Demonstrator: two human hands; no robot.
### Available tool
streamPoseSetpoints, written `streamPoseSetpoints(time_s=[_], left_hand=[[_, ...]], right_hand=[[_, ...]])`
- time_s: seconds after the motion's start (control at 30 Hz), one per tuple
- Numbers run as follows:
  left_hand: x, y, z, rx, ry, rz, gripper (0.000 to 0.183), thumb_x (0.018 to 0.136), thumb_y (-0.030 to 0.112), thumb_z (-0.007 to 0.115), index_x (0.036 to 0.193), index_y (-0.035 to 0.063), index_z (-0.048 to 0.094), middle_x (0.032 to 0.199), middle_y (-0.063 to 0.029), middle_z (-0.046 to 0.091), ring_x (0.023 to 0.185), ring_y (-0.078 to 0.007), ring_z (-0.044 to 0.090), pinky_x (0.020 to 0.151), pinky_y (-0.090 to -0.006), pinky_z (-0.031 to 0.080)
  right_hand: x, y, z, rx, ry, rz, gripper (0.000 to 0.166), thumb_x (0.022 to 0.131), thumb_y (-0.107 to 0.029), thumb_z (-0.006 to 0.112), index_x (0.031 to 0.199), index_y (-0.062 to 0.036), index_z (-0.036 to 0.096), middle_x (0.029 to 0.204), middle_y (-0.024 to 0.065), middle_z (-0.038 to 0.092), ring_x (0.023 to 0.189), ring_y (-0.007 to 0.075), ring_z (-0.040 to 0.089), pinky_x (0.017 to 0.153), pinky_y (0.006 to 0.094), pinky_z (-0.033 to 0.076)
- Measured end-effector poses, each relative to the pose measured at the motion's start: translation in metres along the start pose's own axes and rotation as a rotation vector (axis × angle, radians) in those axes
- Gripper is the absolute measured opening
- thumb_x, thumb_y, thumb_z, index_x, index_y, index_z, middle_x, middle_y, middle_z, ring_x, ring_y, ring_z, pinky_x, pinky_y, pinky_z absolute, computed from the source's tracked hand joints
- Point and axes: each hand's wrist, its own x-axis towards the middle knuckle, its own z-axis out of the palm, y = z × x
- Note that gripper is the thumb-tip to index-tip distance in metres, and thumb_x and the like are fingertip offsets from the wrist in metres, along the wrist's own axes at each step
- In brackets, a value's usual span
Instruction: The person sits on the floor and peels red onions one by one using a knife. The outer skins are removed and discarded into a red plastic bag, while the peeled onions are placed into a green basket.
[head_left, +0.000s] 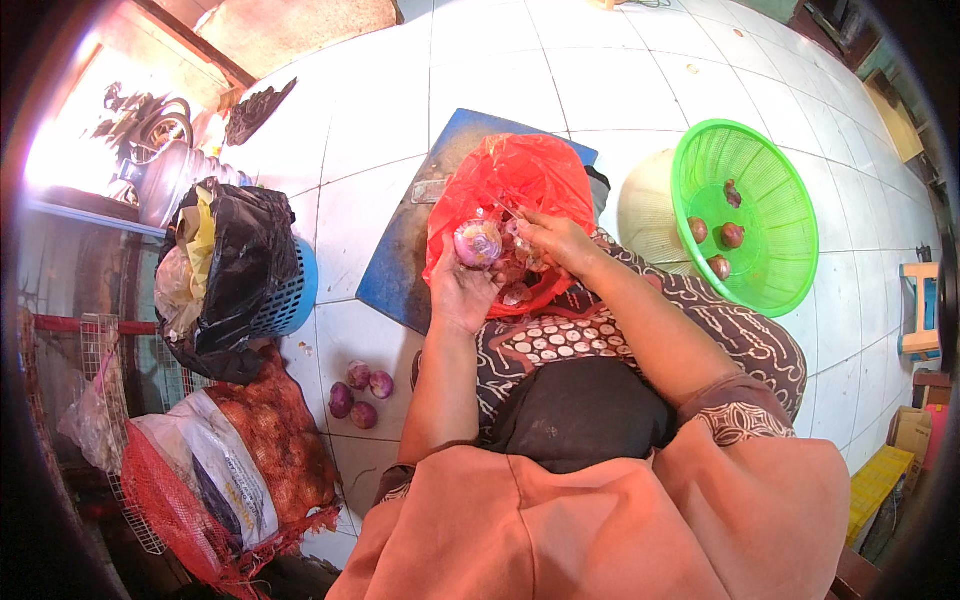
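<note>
My left hand (463, 291) holds a partly peeled purple onion (478, 244) over an open red plastic bag (517, 169). Close beside it, my right hand (559, 244) grips a small knife (504, 208); only its thin blade shows, and the handle is hidden in the fingers. Loose onion skins (517, 291) lie inside the bag, below both hands. The bag rests against my patterned clothing and over a blue board (397, 277). On the floor to my left sits a small group of peeled purple onions (364, 415).
To my right, a green plastic basket (806, 225) holds several unpeeled onions (732, 235). At left, a blue basket (300, 292) with a black plastic bag (247, 262) stands behind a red mesh sack (277, 442) of onions. A yellow crate (877, 487) is at far right.
</note>
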Motion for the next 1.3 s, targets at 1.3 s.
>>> streamPoseSetpoints(time_s=[1.3], left_hand=[[-0.008, 0.000, 0.021, -0.032, 0.082, 0.322, 0.031, 0.079, 0.012, 0.057, 0.107, -0.0021, 0.055, 0.104, -0.0143, 0.063, 0.095, -0.0253, 0.062, 0.087, -0.0376, 0.049]], right_hand=[[-0.016, -0.005, 0.029, 0.146, -0.137, -0.164, 0.049, 0.090, -0.034, 0.053, 0.132, -0.0093, 0.045, 0.101, 0.0109, 0.064, 0.092, 0.0149, 0.059, 0.078, 0.0267, 0.046]])
